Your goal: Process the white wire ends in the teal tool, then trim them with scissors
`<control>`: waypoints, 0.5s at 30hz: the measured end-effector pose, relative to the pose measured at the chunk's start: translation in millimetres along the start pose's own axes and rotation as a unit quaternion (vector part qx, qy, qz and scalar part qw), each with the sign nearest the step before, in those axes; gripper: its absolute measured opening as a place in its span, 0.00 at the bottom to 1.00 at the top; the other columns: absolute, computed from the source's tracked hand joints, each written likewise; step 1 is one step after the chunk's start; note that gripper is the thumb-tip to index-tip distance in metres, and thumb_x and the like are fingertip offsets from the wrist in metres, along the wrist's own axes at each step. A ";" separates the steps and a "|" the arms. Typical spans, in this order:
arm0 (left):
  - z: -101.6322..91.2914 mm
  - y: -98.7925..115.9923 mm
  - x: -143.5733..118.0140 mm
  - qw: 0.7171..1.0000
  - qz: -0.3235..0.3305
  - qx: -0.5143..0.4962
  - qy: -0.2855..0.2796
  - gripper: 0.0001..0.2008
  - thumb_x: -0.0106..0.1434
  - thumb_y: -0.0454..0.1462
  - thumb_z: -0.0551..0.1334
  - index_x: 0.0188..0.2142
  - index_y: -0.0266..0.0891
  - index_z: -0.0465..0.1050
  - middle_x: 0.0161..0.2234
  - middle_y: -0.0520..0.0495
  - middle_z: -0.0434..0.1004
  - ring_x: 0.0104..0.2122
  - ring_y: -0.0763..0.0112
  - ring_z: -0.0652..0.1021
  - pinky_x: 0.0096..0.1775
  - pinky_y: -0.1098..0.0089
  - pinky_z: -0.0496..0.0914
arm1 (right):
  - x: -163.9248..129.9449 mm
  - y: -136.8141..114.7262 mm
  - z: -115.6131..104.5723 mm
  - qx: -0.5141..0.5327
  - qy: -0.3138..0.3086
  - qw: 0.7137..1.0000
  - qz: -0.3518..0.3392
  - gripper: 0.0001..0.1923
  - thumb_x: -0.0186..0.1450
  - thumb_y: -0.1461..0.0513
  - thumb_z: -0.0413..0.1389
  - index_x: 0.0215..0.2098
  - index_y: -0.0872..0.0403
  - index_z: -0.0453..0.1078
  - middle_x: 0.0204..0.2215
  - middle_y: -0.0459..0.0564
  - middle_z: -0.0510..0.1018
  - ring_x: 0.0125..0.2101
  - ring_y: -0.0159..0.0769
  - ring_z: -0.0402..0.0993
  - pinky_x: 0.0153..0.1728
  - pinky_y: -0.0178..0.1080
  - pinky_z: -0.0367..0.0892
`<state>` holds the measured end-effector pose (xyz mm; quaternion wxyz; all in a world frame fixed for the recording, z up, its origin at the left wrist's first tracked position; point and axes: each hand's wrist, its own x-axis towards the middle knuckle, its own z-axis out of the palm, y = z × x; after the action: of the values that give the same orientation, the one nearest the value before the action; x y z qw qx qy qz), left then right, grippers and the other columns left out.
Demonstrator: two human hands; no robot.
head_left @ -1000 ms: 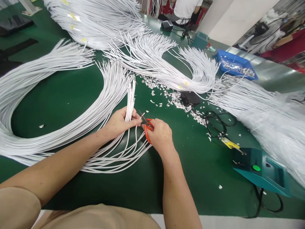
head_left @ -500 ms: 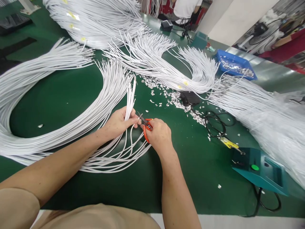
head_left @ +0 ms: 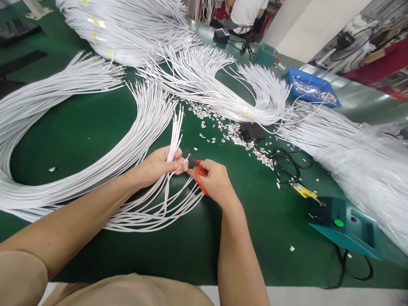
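Left hand (head_left: 157, 165) is closed round a small bunch of white cables (head_left: 174, 136), pinching one cable end between thumb and forefinger, tip poking out to the right. Right hand (head_left: 215, 182) is closed on the orange-handled cutters (head_left: 199, 171), nose pointing left and slightly up toward that pinched tip. The two hands almost meet mid-table; the cable tip sits just left of the cutter nose, touching or nearly so, hard to say which. The held cables run long axis up-and-away from the left hand, ends fanning toward the far side, with tails looping back under both wrists onto the green table (head_left: 274, 225). The right hand is nearer the tool, the left nearer the cable.

Cutter blades are dark, small and partly behind the right fingers, so open or shut is unclear. Scattered cut bits (head_left: 229, 129) lie beyond the hands. A teal box (head_left: 346, 227) with a green button sits right, a blue tray (head_left: 312, 87) far right. Big cable bundles (head_left: 63, 127) curve left. Another person at the top edge is cut off.
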<state>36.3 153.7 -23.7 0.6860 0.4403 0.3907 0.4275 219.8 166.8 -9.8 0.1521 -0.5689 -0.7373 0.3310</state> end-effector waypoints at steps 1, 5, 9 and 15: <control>0.9 0.4 -0.6 1.000 -0.011 -0.018 -0.011 0.16 0.57 0.39 0.65 0.26 0.40 0.55 0.21 0.55 0.67 0.23 0.76 0.67 0.30 0.71 0.59 | 0.1 0.7 -2.7 0.075 -0.002 0.997 0.006 0.14 0.58 0.52 0.57 0.24 0.54 0.70 0.22 0.43 0.70 0.25 0.30 0.64 0.26 0.33 0.56; 2.6 0.4 -2.7 0.995 -0.058 -0.067 -0.042 0.16 0.58 0.38 0.65 0.28 0.40 0.55 0.23 0.54 0.67 0.22 0.78 0.64 0.26 0.72 0.54 | 2.2 -1.0 -6.9 0.325 -0.003 0.946 -0.006 0.14 0.59 0.54 0.57 0.38 0.53 0.76 0.27 0.43 0.73 0.29 0.30 0.67 0.34 0.34 0.62; 2.0 -1.2 -3.1 0.991 -0.077 -0.095 -0.061 0.17 0.57 0.38 0.66 0.27 0.40 0.55 0.23 0.54 0.65 0.21 0.78 0.62 0.24 0.72 0.51 | 7.0 -4.1 0.8 0.417 -0.035 0.908 -0.030 0.12 0.58 0.56 0.59 0.38 0.52 0.77 0.30 0.44 0.75 0.32 0.31 0.69 0.39 0.37 0.64; 2.1 -0.9 -2.8 0.986 -0.088 -0.115 -0.081 0.17 0.57 0.38 0.66 0.27 0.39 0.56 0.22 0.54 0.64 0.21 0.79 0.61 0.24 0.72 0.50 | 11.0 -2.9 8.8 0.464 -0.056 0.884 -0.028 0.09 0.56 0.56 0.61 0.32 0.52 0.77 0.25 0.44 0.75 0.29 0.31 0.68 0.37 0.36 0.66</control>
<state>37.6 150.4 -23.5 0.7962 0.3558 0.3194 0.3708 209.0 174.0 -16.1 0.3661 -0.3929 -0.5225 0.6622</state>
